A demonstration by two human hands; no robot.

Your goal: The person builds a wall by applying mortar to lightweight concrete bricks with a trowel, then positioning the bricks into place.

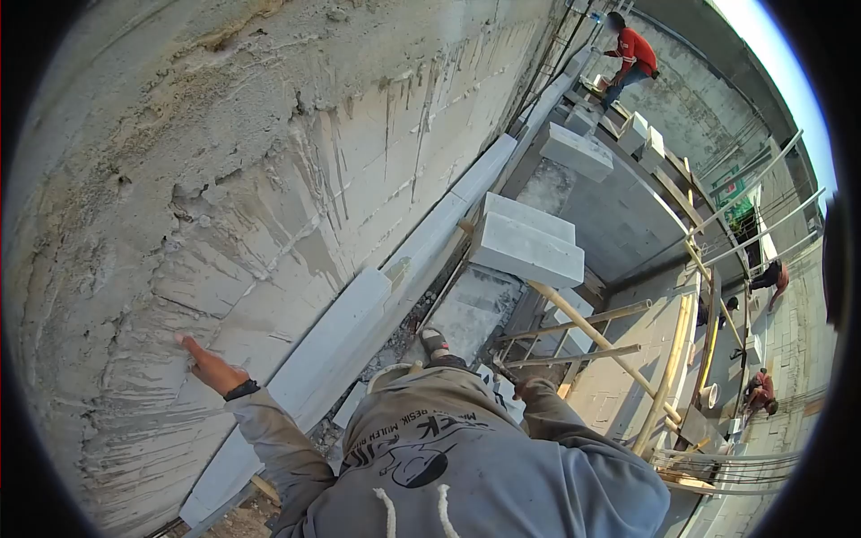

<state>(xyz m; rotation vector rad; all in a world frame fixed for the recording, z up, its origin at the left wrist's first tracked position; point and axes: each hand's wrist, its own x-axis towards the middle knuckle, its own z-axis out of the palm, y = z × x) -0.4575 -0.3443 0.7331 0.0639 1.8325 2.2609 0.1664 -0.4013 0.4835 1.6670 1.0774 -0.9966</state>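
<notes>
Daylight falls on a rough mortar-streaked block wall (296, 134), bamboo scaffolding (603, 316) with stacked white blocks (527, 244), paved ground (801, 345) below.

The person wears a grey hoodie (502, 466) with black print, white drawstrings (387, 511), a black wristband (240, 390) by the left hand (211, 366), and a grey shoe (435, 342).

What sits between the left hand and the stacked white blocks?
Head view: between left hand and stacked white blocks runs a pale ledge along the wall.

Grey streaked wall (269, 134) — white blocks (525, 251)
</notes>
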